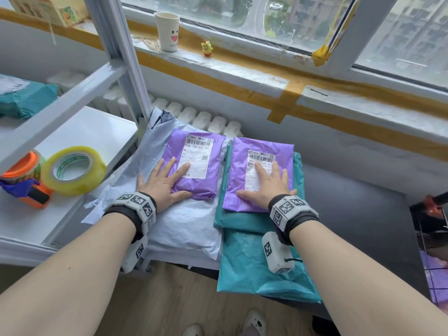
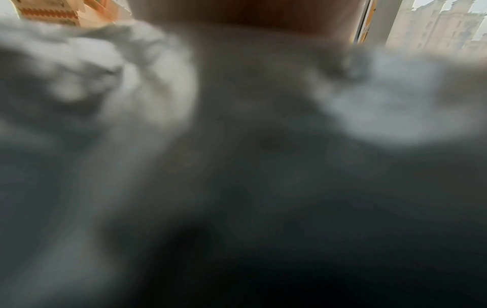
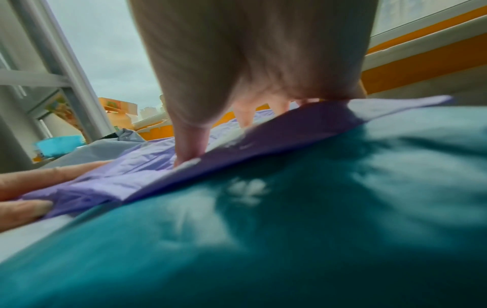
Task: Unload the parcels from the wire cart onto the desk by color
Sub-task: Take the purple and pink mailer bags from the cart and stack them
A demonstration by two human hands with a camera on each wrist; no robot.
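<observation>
Two purple parcels with white labels lie side by side on the desk. My left hand (image 1: 164,183) rests flat, fingers spread, on the left purple parcel (image 1: 203,154), which lies on a grey-white parcel (image 1: 184,226). My right hand (image 1: 264,185) presses flat on the right purple parcel (image 1: 242,170), which lies on a stack of teal parcels (image 1: 254,277). In the right wrist view the palm (image 3: 250,62) bears down on the purple parcel (image 3: 276,135) over teal plastic (image 3: 316,208). The left wrist view is a grey blur.
A white shelf (image 1: 80,132) at the left holds a yellow tape roll (image 1: 72,170), an orange tape dispenser (image 1: 26,180) and a teal parcel (image 1: 21,98). A paper cup (image 1: 167,30) and a small yellow toy (image 1: 206,47) stand on the windowsill. The wire cart's edge (image 1: 431,243) shows at the right.
</observation>
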